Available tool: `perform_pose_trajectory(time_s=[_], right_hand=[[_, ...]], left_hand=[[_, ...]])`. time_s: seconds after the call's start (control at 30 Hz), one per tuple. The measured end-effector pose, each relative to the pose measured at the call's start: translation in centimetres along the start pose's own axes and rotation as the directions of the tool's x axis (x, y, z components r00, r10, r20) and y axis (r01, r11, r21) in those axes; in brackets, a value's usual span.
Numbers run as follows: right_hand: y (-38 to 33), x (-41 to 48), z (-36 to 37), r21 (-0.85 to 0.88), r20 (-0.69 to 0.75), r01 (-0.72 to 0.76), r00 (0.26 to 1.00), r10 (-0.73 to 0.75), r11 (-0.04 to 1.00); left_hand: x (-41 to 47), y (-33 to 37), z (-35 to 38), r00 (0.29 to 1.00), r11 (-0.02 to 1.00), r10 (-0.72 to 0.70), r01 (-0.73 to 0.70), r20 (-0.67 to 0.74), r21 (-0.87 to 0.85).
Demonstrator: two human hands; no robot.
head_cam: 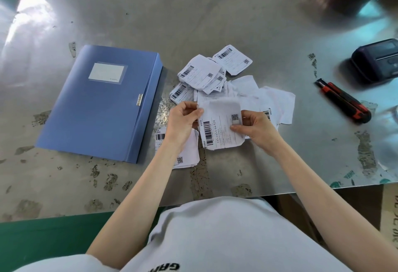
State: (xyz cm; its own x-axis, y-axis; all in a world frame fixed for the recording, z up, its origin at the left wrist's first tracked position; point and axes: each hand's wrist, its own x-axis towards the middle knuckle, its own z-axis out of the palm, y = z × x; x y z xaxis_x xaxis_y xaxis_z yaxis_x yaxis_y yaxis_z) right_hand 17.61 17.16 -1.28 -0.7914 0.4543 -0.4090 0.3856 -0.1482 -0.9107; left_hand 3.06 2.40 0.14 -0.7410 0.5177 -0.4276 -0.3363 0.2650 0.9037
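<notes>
Both hands pinch one label [219, 127], centre frame: left hand [183, 120] top-left edge, right hand [256, 129] right edge. Prob flattening/sorting; next: lay on stack [185, 153].

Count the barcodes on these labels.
6: top-right label, two at the pile's left, the held label, one beside the left hand, one beyond the right hand; more may be hidden.

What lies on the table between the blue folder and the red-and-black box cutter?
A loose heap of white barcode labels, seen in the head view; the left hand and right hand pinch one label at its near side.
</notes>
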Motion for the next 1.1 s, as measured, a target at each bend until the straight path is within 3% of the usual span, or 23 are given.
perform_pose_trajectory(time_s=[0.13,0.23,0.33,0.47,0.6,0.73,0.9,1.0,1.1], right_hand=[[0.0,0.1,-0.1,-0.135,-0.057,-0.004,0.998,-0.004,0.991],[-0.7,0.1,0.1,-0.294,-0.113,0.117,0.981,-0.156,0.949],[-1.6,0.4,0.6,-0.446,-0.059,0.201,0.966,-0.253,0.872],[-2.7,0.6,1.6,-0.505,0.008,0.217,0.969,-0.247,0.836],[-3.1,0.9,1.9,-0.521,0.012,0.177,0.980,-0.201,0.835],[-2.7,1.1,1.8,-0.442,-0.081,0.131,0.979,-0.185,0.887],[-2.2,1.1,1.2,-0.008,-0.295,0.022,0.955,-0.023,1.000],[-1.8,1.0,1.2,0.096,-0.324,0.010,0.946,0.021,0.995],[-1.3,1.0,1.7,0.148,-0.304,-0.004,0.951,0.049,0.989]], left_hand=[[-0.1,-0.2,-0.3,1.000,0.999,0.019,-0.018,-0.009,0.026],[-0.1,-0.5,-0.5,0.997,0.993,0.050,-0.055,0.051,0.108],[-0.1,-0.4,-0.4,0.988,0.962,0.108,-0.132,0.111,0.238],[0.0,-0.1,-0.2,0.966,0.889,0.192,-0.245,0.171,0.388],[0.1,0.0,-0.1,0.965,0.891,0.219,-0.257,0.142,0.373],[0.1,-0.4,-0.4,0.972,0.917,0.217,-0.233,0.084,0.325],[-0.2,-1.7,-1.8,0.996,0.986,0.048,-0.061,0.081,0.158],[-0.8,-2.2,-2.1,0.989,0.998,-0.065,0.067,0.129,-0.011],[-1.5,-2.8,-2.0,0.989,0.996,-0.078,0.083,0.124,-0.034]])
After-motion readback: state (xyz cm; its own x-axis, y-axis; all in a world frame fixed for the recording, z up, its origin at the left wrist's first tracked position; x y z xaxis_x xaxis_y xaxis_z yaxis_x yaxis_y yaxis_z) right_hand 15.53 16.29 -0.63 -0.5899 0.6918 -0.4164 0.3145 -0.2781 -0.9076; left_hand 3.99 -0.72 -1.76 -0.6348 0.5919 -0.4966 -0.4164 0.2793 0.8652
